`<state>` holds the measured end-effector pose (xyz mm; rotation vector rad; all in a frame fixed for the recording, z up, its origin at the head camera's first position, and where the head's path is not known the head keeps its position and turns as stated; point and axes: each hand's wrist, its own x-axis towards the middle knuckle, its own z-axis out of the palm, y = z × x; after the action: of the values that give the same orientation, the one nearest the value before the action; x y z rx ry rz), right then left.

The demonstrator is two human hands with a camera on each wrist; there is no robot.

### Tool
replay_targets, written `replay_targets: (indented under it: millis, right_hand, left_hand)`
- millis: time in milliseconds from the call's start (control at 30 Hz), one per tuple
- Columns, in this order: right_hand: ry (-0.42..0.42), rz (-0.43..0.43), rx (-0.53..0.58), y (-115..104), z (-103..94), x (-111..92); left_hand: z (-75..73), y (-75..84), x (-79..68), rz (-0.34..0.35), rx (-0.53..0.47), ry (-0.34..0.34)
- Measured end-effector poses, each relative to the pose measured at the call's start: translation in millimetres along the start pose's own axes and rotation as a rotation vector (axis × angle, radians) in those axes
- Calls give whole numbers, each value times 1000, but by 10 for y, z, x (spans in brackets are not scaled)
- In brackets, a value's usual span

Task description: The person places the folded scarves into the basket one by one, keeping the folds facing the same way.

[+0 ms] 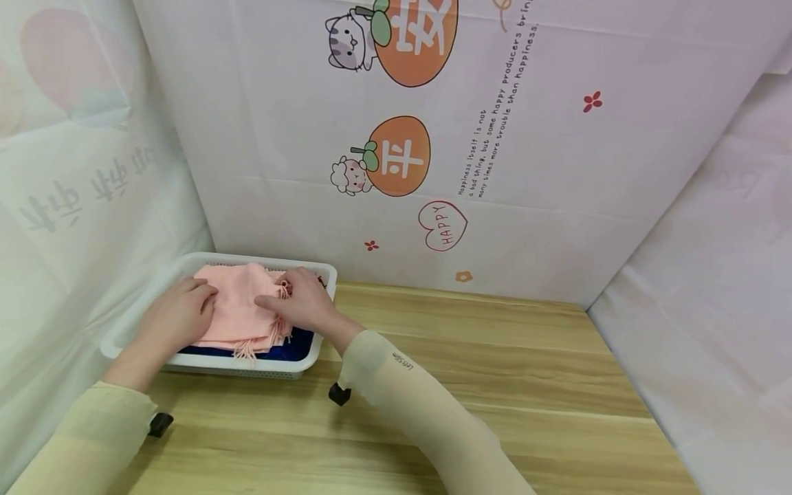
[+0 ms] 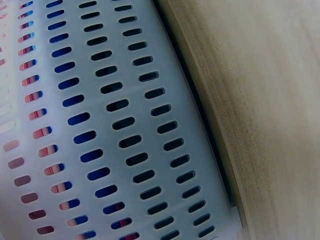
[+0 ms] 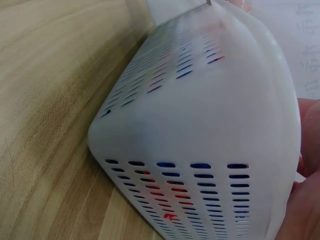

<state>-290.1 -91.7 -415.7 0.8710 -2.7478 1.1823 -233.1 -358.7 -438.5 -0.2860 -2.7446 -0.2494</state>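
Note:
A folded pink scarf [image 1: 238, 302] with fringed ends lies on top in a white plastic basket [image 1: 216, 364]. My left hand [image 1: 176, 316] rests on the scarf's left side, its fingertips on the cloth. At the fringed right side, my right hand [image 1: 300, 299] has its fingers curled at the edge and its thumb over the cloth. Dark blue fabric [image 1: 287, 349] shows beneath the scarf. In the left wrist view the slotted basket wall [image 2: 115, 115] hides the left hand. Part of the right hand [image 3: 307, 200] shows beyond the basket rim in the right wrist view.
The basket stands on a wood-grain table [image 1: 482, 385], near the left and back printed white sheets [image 1: 278, 137]. Another white sheet [image 1: 711, 275] hangs at the right. Red bits [image 3: 170, 216] show through the basket's slots. Small black pieces [image 1: 339, 393] sit under both wrists.

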Motion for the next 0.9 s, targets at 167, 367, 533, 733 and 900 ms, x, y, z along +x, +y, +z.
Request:
replay_targets:
  millis: [167,367,533,733,900]
  right_hand:
    - [-55,-15,8,-17,-24,0]
    - [-89,-30,47,-23,-49,9]
    - [-101,1,127,11,-46,15]
    - [-94,17,166,51,-49,27]
    - [-45,41,276,67,-58,39]
  left_hand:
    - [2,3,1,-2,-2,3]
    - [4,9,-2,-7,-4,1]
    - [-2,16,-5,-3,-3,-1]
    - [-6,19,-9,2,-13,-1]
    - [-10,33,-8,0,-20,-1]
